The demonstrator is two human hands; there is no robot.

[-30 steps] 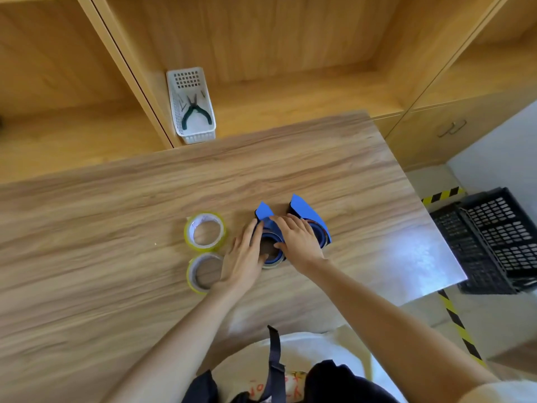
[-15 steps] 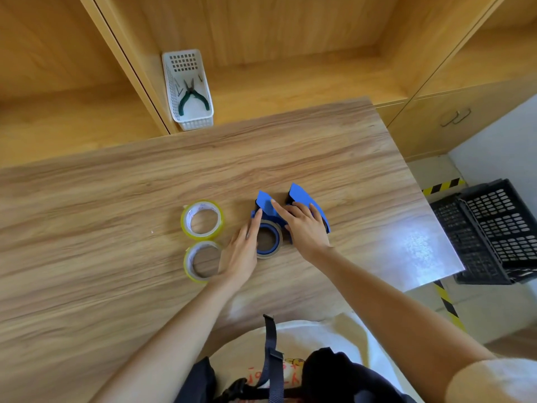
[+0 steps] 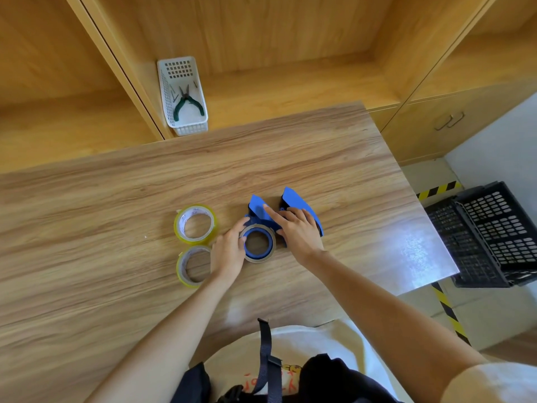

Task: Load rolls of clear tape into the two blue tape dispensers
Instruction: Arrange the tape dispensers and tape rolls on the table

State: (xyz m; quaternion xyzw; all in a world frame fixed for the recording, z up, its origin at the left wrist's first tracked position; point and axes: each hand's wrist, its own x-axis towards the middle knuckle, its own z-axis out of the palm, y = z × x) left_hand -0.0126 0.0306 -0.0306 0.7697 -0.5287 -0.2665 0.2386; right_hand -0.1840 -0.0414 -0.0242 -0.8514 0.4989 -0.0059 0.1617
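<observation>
Two blue tape dispensers lie side by side mid-table. The left dispenser (image 3: 257, 210) has a thin tape ring (image 3: 259, 258) around its blue hub. My left hand (image 3: 229, 251) grips that ring's left edge with thumb and fingers. My right hand (image 3: 296, 231) lies flat across both dispensers, its index finger on the left one, and covers most of the right dispenser (image 3: 296, 200). Two clear tape rolls lie flat to the left: the far roll (image 3: 195, 224) and the near roll (image 3: 190, 266), partly hidden behind my left hand.
The wooden table (image 3: 116, 286) ends at the right (image 3: 421, 228) above the floor. A white basket (image 3: 183, 96) holding green-handled pliers sits on the shelf behind. Black crates (image 3: 488, 237) stand on the floor at right, beside yellow-black floor tape.
My hands have spread apart a little, uncovering the hub and ring of the left dispenser. My right hand has moved further onto the right dispenser. The view has shifted slightly.
</observation>
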